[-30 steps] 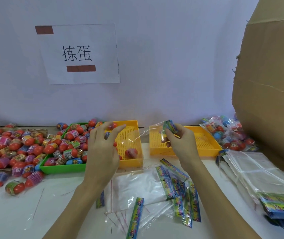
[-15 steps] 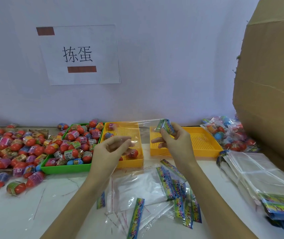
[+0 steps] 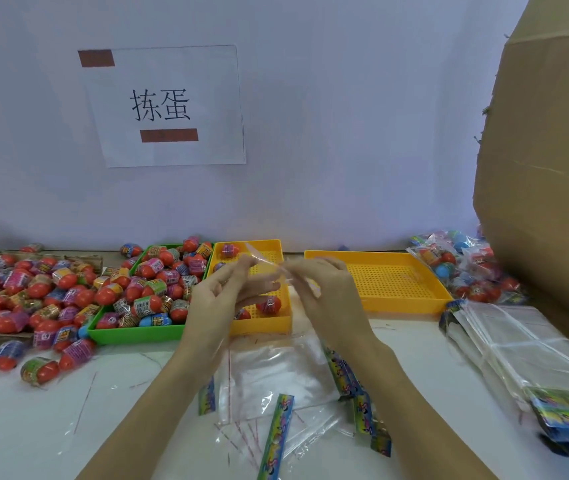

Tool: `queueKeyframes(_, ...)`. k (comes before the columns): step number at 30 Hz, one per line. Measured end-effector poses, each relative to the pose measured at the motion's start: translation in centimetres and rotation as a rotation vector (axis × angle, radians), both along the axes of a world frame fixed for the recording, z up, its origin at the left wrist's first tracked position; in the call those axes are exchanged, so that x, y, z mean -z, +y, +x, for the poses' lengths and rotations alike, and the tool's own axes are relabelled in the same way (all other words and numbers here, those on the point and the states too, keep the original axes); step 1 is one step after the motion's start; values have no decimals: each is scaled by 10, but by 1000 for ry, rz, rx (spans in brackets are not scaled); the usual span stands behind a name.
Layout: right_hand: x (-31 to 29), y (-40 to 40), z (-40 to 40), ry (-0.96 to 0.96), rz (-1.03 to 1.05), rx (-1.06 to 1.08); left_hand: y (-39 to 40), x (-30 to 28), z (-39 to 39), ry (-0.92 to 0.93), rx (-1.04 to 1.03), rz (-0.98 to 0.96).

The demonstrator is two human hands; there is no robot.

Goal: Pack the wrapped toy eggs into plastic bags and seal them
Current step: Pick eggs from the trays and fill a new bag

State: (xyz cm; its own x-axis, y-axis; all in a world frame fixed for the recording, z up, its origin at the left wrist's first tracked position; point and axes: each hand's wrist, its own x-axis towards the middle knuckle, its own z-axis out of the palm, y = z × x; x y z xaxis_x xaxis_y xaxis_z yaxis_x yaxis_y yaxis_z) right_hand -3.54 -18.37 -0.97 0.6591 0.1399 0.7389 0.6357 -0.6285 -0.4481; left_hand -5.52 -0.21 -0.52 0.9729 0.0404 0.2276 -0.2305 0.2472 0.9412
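Observation:
My left hand (image 3: 222, 299) and my right hand (image 3: 324, 296) are raised close together over the near yellow tray (image 3: 262, 323). Both pinch a thin clear plastic bag (image 3: 269, 265) stretched between their fingertips; motion blur hides the exact grip. Wrapped toy eggs (image 3: 269, 304) lie in that tray, several more fill the green tray (image 3: 130, 332), and a heap of eggs (image 3: 16, 289) covers the table on the left. Empty clear bags (image 3: 276, 372) with colourful header strips lie flat in front of me.
A second yellow tray (image 3: 397, 299) stands to the right, holding nothing. Packed egg bags (image 3: 459, 268) pile up at the back right. A stack of unused bags (image 3: 525, 351) lies on the right. A big cardboard box (image 3: 546, 168) walls the right side.
My hands have drawn closer together over the near yellow tray. The bag's colourful header, which my right hand held up before, is no longer visible; the bag is now bunched between both hands.

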Motion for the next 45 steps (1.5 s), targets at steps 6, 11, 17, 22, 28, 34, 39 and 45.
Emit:
queueKeyframes(6, -17, -16, -2, 588, 614, -494, 7, 2, 5, -119, -185, 449)
queueKeyframes(11, -14, -21, -4, 718, 586, -553, 7, -1, 1, 89, 93, 104)
queueKeyframes(17, -17, -12, -5, 473, 532, -160, 8, 2, 4, 20, -30, 225)
queueKeyframes(22, -22, -4, -13, -39, 171, -100, 5, 3, 2, -155, -72, 440)
queueKeyframes(28, -18, 8, -17, 102, -59, -91, 4, 2, -1, -215, -38, 509)
queueKeyframes(34, -20, 6, -17, 119, -14, -10, 3, 3, -1, -150, -154, 519)
queueKeyframes(39, -19, 3, -15, 249, -26, -58, 4, 4, -1, -150, -221, 546)
queueKeyframes(45, -26, -9, -14, 331, -36, -192, 13, -4, 1, -113, 18, 538)
